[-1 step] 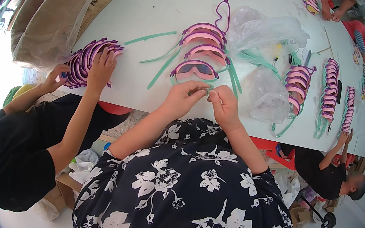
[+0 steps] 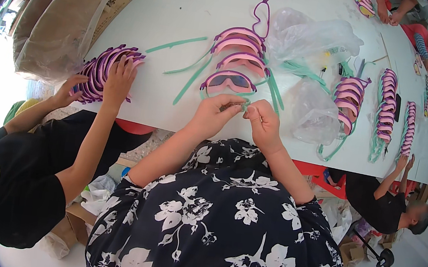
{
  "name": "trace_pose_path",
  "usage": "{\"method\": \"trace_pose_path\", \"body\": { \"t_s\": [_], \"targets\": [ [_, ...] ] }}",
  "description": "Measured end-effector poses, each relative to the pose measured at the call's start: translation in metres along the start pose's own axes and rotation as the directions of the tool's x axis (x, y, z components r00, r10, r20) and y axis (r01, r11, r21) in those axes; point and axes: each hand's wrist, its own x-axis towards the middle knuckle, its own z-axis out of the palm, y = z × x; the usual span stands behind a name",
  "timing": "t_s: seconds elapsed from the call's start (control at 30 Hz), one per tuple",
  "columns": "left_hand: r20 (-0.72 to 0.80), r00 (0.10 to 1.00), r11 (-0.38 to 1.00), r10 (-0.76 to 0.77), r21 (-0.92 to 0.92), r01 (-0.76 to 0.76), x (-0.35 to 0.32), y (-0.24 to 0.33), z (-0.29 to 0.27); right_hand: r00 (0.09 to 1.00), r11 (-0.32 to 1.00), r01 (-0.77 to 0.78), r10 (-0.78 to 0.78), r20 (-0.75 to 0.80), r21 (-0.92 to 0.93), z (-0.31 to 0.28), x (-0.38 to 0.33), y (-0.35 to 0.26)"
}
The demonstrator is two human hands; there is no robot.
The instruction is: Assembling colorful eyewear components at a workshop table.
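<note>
At the near edge of the white table point(image 2: 187, 6), my left hand point(image 2: 216, 115) and my right hand point(image 2: 261, 122) meet, and both pinch the end of a thin green strap point(image 2: 245, 102). The strap belongs to a pink and purple pair of goggles point(image 2: 230, 81) that lies just beyond my fingers. Behind it, three more such goggles point(image 2: 239, 45) lie in a row, their green straps point(image 2: 188, 79) trailing to either side.
On my left, a person in black rests both hands on a stack of purple goggle frames point(image 2: 104, 70). Clear plastic bags point(image 2: 313, 38) lie to the right. Rows of finished goggles point(image 2: 349, 97) stretch further right. A plastic-covered cardboard box point(image 2: 66, 22) stands at the far left.
</note>
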Motion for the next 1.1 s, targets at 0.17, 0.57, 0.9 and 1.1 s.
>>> {"method": "trace_pose_path", "body": {
  "t_s": [0.17,0.57,0.9,1.1],
  "targets": [
    [0.052,0.996,0.975,-0.074,-0.205,0.083,0.003,0.004,-0.004,0.917,0.653,-0.363,0.375,0.132,0.665,0.003,-0.001,0.006],
    [-0.019,0.998,0.973,-0.066,-0.222,0.060,0.009,-0.004,-0.005,0.955,0.893,-0.287,0.294,0.032,0.345,-0.005,0.007,0.010],
    [0.037,0.989,0.915,-0.142,-0.376,0.145,0.011,-0.002,-0.007,0.904,0.740,-0.397,0.416,0.093,0.543,-0.002,0.006,0.017],
    [0.019,0.992,0.959,-0.125,-0.255,0.126,0.016,-0.008,-0.003,0.899,0.800,-0.430,0.421,0.117,0.418,-0.006,0.006,0.023]
  ]
}}
